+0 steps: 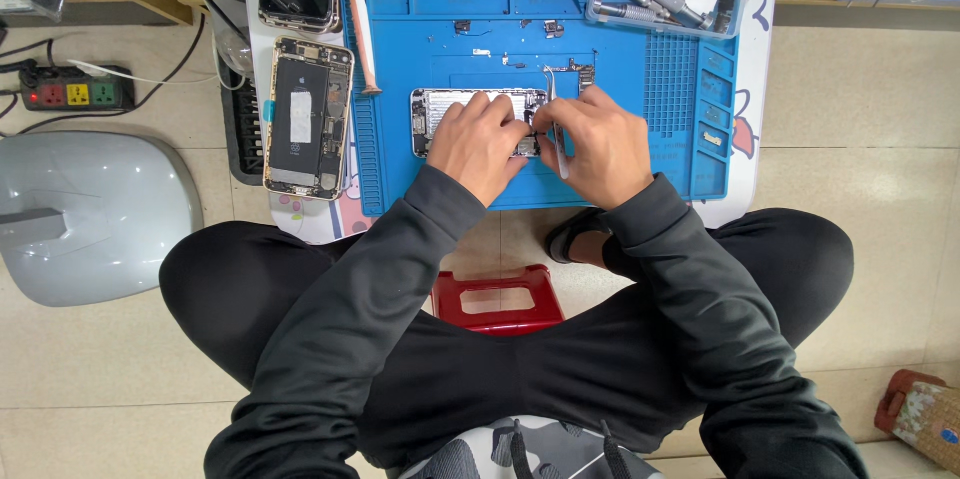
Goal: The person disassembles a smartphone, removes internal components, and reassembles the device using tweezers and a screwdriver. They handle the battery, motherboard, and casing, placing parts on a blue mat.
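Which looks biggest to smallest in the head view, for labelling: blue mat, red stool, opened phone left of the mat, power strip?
1. blue mat
2. opened phone
3. red stool, partly hidden by arms, so unsure against the phone
4. power strip

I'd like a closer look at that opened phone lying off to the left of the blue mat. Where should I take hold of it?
Judging by its pose, grip the opened phone by its two long side edges, coming from above at the near, lower end. It lies flat with its insides facing up, so fingers should stay off the exposed parts; the near end juts toward you, clear of the blue mat.

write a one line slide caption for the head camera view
Both hands, left hand and right hand with tweezers, work on an opened phone on a blue mat.
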